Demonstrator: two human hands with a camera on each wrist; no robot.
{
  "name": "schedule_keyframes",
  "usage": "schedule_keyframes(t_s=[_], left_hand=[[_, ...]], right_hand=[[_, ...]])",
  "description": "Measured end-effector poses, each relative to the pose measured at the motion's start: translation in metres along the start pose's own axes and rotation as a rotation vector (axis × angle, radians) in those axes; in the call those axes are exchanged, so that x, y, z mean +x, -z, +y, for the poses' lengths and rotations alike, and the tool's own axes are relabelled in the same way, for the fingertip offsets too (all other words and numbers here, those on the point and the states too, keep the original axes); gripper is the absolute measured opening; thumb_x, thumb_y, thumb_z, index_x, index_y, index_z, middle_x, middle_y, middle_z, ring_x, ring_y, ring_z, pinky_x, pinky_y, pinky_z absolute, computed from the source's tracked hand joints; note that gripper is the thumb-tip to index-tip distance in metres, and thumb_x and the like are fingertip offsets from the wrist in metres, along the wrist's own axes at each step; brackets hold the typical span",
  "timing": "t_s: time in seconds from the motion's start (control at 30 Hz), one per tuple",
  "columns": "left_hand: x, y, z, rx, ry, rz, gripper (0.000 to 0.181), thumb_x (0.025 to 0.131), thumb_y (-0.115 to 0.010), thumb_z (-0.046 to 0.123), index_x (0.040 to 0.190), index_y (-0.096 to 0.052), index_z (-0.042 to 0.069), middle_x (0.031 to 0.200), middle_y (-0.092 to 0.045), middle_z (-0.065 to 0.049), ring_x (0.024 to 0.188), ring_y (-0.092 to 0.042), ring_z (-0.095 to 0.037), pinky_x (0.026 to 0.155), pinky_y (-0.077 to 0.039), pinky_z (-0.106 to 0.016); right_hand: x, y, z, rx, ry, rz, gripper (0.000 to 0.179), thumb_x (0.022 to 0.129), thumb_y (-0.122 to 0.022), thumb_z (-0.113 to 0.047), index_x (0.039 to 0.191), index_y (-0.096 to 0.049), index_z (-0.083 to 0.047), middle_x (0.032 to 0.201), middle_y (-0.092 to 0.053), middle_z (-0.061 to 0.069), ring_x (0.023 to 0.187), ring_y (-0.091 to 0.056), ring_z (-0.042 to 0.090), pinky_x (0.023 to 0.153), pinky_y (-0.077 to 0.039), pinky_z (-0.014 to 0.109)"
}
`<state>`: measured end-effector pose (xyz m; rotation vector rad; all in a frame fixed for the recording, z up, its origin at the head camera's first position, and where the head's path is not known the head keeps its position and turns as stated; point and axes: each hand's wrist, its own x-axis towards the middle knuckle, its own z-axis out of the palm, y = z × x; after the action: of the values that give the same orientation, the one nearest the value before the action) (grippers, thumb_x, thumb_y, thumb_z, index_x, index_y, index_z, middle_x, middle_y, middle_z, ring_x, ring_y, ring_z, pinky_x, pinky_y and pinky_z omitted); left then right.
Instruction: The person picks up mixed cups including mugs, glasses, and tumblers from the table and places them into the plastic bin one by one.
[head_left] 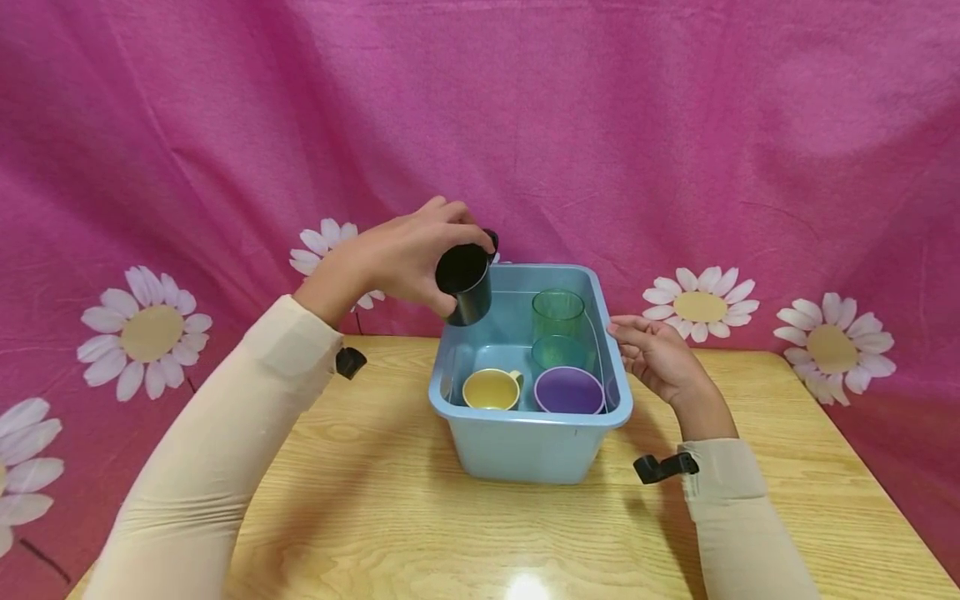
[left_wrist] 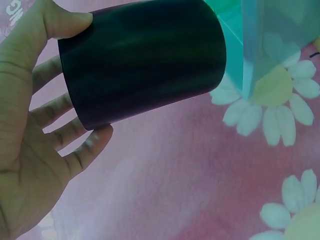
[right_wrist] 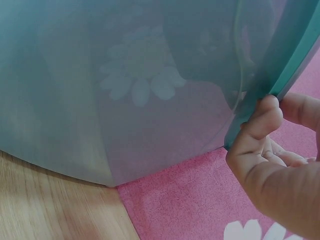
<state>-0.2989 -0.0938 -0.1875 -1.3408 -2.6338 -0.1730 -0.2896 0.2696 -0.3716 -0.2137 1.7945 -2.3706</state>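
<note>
My left hand (head_left: 405,254) grips a black mug (head_left: 474,302) by its rim, fingers over the far side and thumb on the near side. The mug hangs tilted above the back left rim of a light blue plastic tub (head_left: 528,450), its handle pointing away to the back. In the left wrist view the mug's dark side (left_wrist: 142,62) fills the top. On the other side, my right hand (head_left: 663,358) pinches the tub's right rim between thumb and fingers. Inside the tub are a yellow cup (head_left: 491,390), a purple cup (head_left: 570,392) and a clear green tumbler (head_left: 558,315).
The tub stands on a light wooden table (head_left: 360,500), near its back edge. Behind the table hangs a pink cloth (head_left: 600,125) printed with white daisies. A black strap piece (head_left: 663,468) juts from the right cuff, and another (head_left: 350,362) from the left.
</note>
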Motion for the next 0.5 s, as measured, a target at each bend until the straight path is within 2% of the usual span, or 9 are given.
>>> schedule_keyframes(t_s=[0.23, 0.5], left_hand=[[0.011, -0.018, -0.002, -0.007, -0.019, -0.003, 0.066, 0.072, -0.085, 0.032, 0.134, -0.065, 0.021, 0.126, -0.052, -0.003, 0.113, -0.042, -0.019, 0.084, -0.051, -0.032], [0.019, -0.036, -0.006, -0.020, -0.013, 0.002, 0.065, 0.073, -0.083, 0.032, 0.134, -0.064, 0.021, 0.129, -0.051, -0.003, 0.114, -0.041, -0.019, 0.085, -0.052, -0.032]], right_hand=[[0.000, -0.001, 0.000, -0.011, -0.006, 0.008, 0.012, 0.099, -0.068, -0.013, 0.109, -0.071, -0.008, 0.091, -0.076, 0.002, 0.076, -0.072, 0.012, 0.072, -0.060, 0.024], [0.000, -0.002, -0.001, -0.019, -0.009, 0.020, 0.011, 0.099, -0.069, -0.014, 0.108, -0.072, -0.009, 0.092, -0.076, 0.002, 0.077, -0.073, 0.012, 0.072, -0.060, 0.024]])
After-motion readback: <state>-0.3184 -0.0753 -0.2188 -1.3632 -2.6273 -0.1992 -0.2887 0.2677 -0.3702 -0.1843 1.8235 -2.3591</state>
